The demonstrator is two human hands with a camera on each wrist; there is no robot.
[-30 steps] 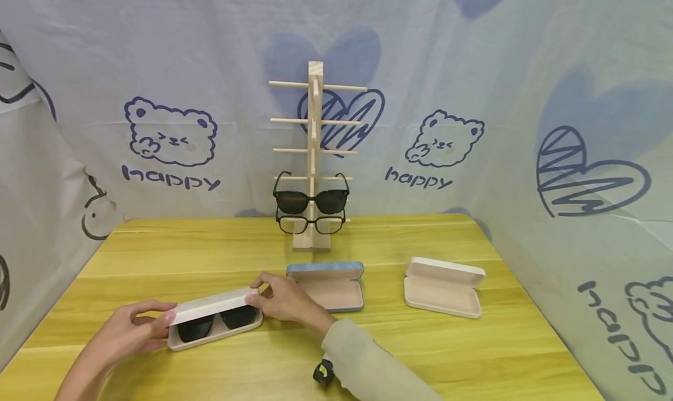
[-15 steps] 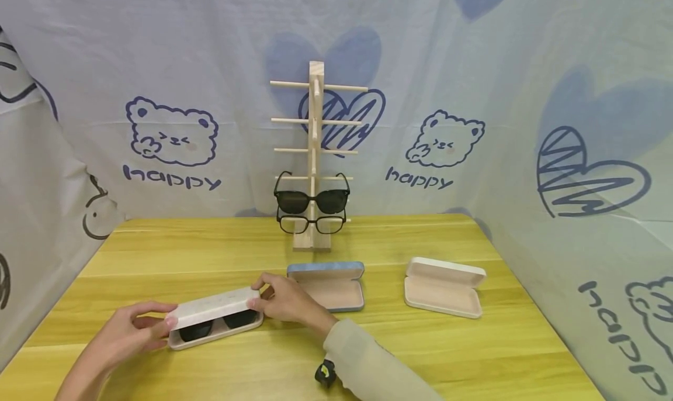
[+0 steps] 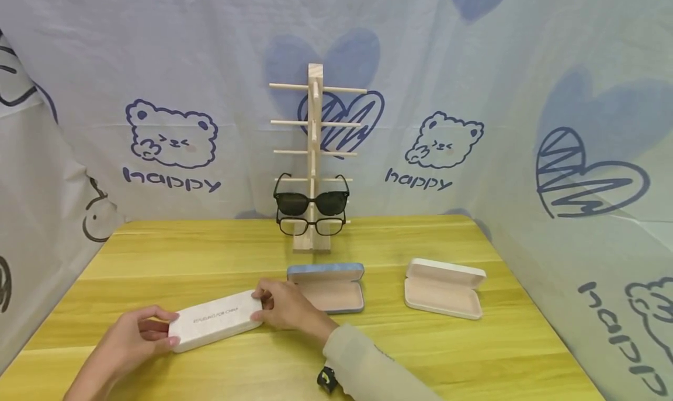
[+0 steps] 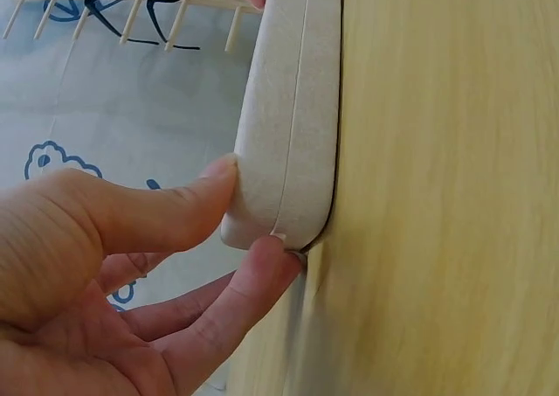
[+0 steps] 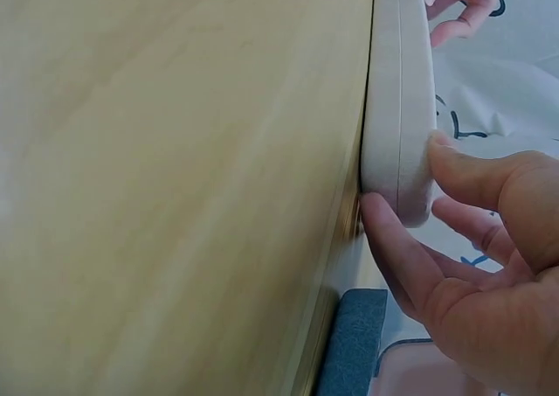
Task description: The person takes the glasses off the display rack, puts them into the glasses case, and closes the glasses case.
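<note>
A white glasses case (image 3: 218,322) with small lettering on its lid lies closed on the table, left of centre. Its sunglasses are hidden inside. My left hand (image 3: 128,338) holds the left end between thumb and fingers. The other end is in the grip of my right hand (image 3: 290,307). In the left wrist view, the thumb of the left hand (image 4: 131,265) lies on the lid of the case (image 4: 288,107) and a fingertip touches the seam. On the right wrist view, the right hand (image 5: 489,256) pinches the end of the case (image 5: 398,107) likewise.
Behind the right hand stands an open blue glasses case (image 3: 336,296). An open white case (image 3: 441,296) is farther right. At the back, a wooden display rack (image 3: 315,120) carries black sunglasses (image 3: 331,202) and clear-lens glasses (image 3: 329,226). Printed cloth (image 3: 252,155) surrounds the table.
The lid of the white glasses case has come down from half open to closed, covering the sunglasses. Both hands have stayed at its two ends.
</note>
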